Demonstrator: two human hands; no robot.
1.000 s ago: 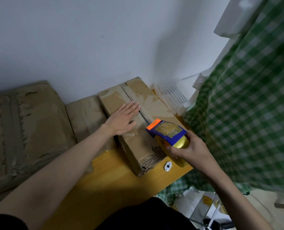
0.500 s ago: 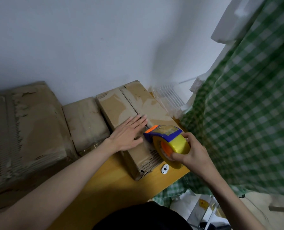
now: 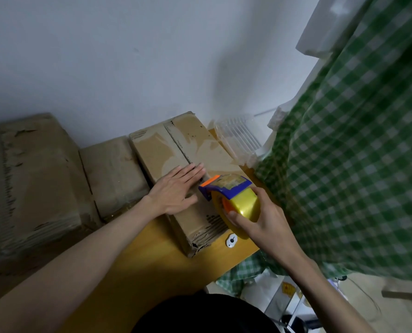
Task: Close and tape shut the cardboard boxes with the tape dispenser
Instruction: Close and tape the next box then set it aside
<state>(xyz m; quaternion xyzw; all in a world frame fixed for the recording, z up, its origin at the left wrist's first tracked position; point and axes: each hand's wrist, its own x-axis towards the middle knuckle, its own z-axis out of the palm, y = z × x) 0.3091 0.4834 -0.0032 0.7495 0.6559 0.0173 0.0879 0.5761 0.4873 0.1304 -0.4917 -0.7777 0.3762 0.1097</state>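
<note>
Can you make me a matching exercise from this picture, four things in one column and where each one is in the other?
Things:
1. left hand
2. tape dispenser
3. clear plastic tray
4. small white disc

Places:
A. on the yellow tabletop
B. flat on the box top
C. in the right hand's grip
D. against the wall, behind the box

Pairs: 1-B, 2-C, 3-D, 4-A

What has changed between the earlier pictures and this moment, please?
The right hand has tipped the tape dispenser forward and brought its orange edge against the near end of the cardboard box, by the left hand. That hand stays flat on the flaps; the box has not moved.
</note>
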